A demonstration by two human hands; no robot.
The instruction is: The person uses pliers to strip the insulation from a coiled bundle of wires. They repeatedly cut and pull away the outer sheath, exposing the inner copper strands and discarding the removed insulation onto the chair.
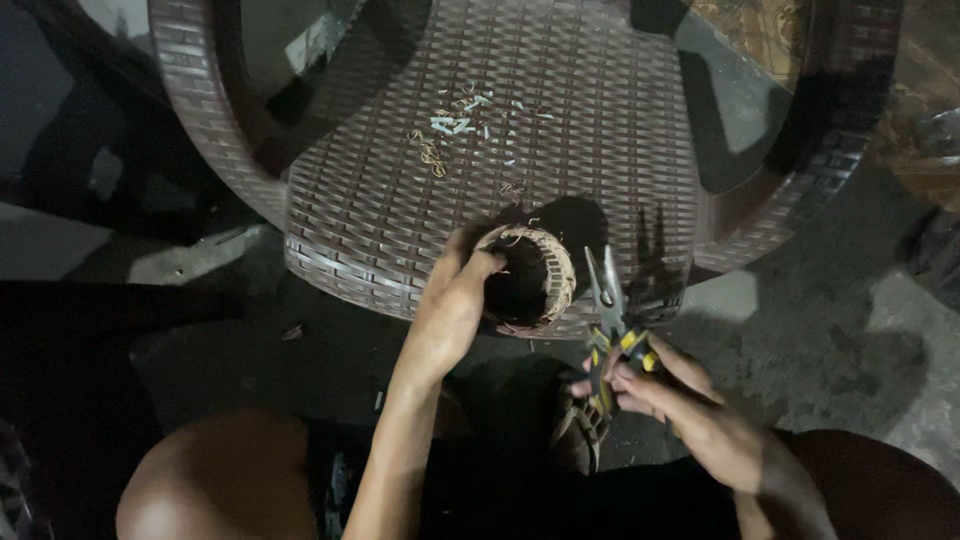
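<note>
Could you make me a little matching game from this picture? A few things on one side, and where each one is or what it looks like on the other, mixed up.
Things:
1. small woven basket
2. pliers
3. clipped scraps
4. brown wicker chair

Descriptions:
A. yellow and black handles, in the right hand
B. scattered pale bits on the chair seat
C. gripped at the rim by the left hand
D. serves as the work surface, with curved arms on both sides

Pairs: 1-C, 2-A, 3-B, 4-D
</note>
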